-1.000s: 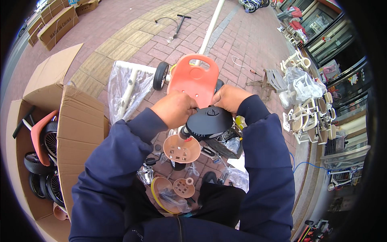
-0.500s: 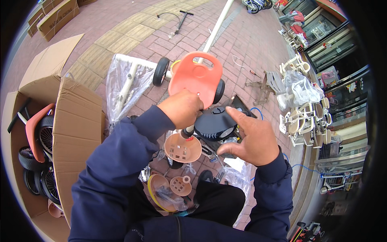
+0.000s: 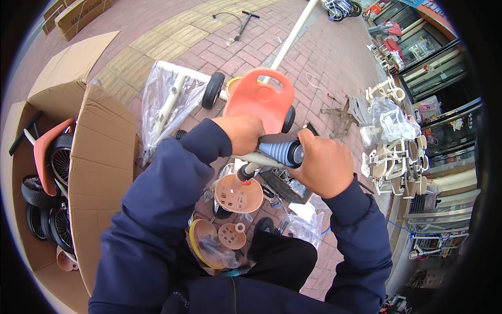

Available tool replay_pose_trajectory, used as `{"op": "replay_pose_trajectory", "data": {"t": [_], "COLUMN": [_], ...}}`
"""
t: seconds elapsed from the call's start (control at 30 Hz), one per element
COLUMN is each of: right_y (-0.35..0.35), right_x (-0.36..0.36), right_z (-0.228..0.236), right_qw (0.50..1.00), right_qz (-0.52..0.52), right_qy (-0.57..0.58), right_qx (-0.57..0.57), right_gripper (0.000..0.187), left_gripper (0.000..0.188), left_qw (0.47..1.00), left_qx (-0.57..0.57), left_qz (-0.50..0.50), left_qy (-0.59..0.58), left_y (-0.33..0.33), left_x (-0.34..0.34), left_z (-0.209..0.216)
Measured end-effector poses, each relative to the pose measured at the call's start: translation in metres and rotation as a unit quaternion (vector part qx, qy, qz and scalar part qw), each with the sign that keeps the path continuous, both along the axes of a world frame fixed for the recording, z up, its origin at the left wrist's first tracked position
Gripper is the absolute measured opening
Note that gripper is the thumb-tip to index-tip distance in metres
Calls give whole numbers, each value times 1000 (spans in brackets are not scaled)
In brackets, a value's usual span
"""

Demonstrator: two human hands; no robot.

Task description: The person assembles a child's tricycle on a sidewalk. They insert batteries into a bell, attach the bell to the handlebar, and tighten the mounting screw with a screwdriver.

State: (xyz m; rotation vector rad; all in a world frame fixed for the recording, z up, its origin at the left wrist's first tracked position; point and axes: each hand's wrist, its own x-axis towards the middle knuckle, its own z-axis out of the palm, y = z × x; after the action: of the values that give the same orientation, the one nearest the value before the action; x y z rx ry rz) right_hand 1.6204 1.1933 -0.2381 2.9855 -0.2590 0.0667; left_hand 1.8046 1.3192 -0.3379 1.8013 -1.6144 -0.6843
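Note:
Both hands hold a dark part with a ribbed blue-grey face point(image 3: 283, 152), above the pale tube of a small trike. My left hand point(image 3: 241, 135) is closed at its left end, fingers mostly hidden. Wrapped round its right end is my right hand point(image 3: 327, 165), thumb on top. Just beyond stands the trike's coral-orange seat point(image 3: 260, 97), with a handle slot in its back and a black wheel point(image 3: 213, 90) on the left. A peach plastic basket point(image 3: 251, 196) sits below the tube, nearer to me.
An open carton point(image 3: 104, 183) holding wheels and another orange seat stands at left. Plastic-wrapped white tubing point(image 3: 172, 102) lies beside it. A dark toolbox point(image 3: 286, 188) is under my right hand; pale frames point(image 3: 395, 162) are stacked at right. A floor pump point(image 3: 242, 26) lies farther off.
The dark part has been turned, so its ribbed blue-grey face now shows. My right hand has gone from spread fingers to gripping its right end.

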Motion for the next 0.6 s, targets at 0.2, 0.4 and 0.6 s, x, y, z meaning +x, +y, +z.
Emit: {"op": "replay_pose_trajectory", "data": {"t": [0.2, 0.4, 0.6], "right_y": [8, 22, 26], "right_x": [9, -5, -13], "right_z": [25, 27, 21], "right_qw": [992, 990, 994], "right_qz": [-9, -29, -42], "right_qy": [121, 137, 105], "right_qx": [30, 32, -1], "right_gripper": [45, 46, 45], "left_gripper": [19, 16, 15], "left_qw": [999, 979, 911], "left_qx": [-8, -88, -224], "left_qz": [10, 174, 327], "left_qy": [-46, -60, 116], "left_y": [11, 39, 107], "left_x": [-20, -53, -135], "left_z": [1, 18, 26]}}
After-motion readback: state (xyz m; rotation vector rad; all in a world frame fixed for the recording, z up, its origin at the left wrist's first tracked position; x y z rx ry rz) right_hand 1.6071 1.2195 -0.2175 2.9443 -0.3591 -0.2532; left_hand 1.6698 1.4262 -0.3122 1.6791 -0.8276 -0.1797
